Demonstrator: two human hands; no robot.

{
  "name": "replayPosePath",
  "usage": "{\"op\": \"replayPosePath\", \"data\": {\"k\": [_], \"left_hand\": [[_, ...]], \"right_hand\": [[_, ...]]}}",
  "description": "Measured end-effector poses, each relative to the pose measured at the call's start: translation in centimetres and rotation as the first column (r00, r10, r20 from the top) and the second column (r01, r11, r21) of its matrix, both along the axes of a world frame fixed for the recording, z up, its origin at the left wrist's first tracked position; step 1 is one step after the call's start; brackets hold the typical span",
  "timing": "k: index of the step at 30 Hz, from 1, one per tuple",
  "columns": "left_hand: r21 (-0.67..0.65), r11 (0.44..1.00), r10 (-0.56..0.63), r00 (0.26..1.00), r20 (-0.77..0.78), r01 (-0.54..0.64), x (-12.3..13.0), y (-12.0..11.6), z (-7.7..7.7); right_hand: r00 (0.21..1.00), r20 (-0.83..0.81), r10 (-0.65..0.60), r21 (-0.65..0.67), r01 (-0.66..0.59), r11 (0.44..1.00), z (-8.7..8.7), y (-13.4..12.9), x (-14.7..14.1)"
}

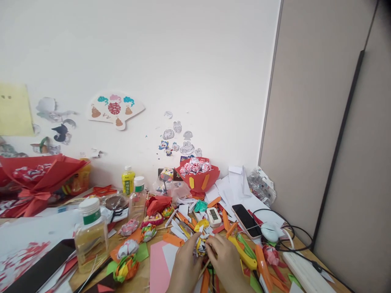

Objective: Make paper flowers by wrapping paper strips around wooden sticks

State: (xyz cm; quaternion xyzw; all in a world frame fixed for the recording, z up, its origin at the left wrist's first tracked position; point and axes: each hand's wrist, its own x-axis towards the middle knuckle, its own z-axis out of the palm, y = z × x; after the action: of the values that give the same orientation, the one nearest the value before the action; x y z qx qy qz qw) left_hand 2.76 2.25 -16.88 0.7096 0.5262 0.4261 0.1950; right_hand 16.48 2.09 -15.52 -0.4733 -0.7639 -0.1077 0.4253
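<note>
My left hand [187, 260] and my right hand [223, 257] meet low in the middle of the head view. Between their fingertips they grip a small yellow, white and dark paper flower [200, 245], partly covered by the fingers. A thin stick [205, 266] runs down from beneath it. Paper strips in orange, white and red lie around the hands. A pink sheet [159, 264] is beside my left hand, and a yellow-handled tool [243, 253] lies right of my right hand.
Folded paper flowers [126, 266], a glue bottle [91, 236] and a red bouquet [33, 179] are to the left. Behind stands a smaller red bouquet [198, 179]. To the right are a phone [247, 219], a white mouse [269, 232] and a power strip [305, 272].
</note>
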Motion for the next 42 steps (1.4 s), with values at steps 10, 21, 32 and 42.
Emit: {"op": "replayPosePath", "data": {"k": [10, 21, 32, 42], "left_hand": [[0.077, 0.997, 0.015, 0.993, -0.117, -0.006, -0.07, -0.21, -0.37], [0.242, 0.969, 0.030, 0.941, -0.337, 0.056, -0.21, -0.35, 0.04], [0.228, 0.973, 0.053, 0.940, -0.338, 0.027, 0.11, -0.67, 0.43], [0.343, 0.937, 0.078, 0.914, -0.399, 0.070, 0.07, -0.26, 0.20]], "right_hand": [[0.996, 0.075, -0.050, 0.076, 0.044, 0.996, -0.25, 0.20, 0.29], [0.974, 0.203, -0.099, 0.245, 0.047, 0.968, -0.61, 0.33, 0.27], [0.986, 0.131, -0.107, 0.265, 0.069, 0.962, -0.84, 0.79, 0.53], [0.987, 0.142, -0.079, 0.275, 0.037, 0.961, -0.90, 0.79, 0.39]]}}
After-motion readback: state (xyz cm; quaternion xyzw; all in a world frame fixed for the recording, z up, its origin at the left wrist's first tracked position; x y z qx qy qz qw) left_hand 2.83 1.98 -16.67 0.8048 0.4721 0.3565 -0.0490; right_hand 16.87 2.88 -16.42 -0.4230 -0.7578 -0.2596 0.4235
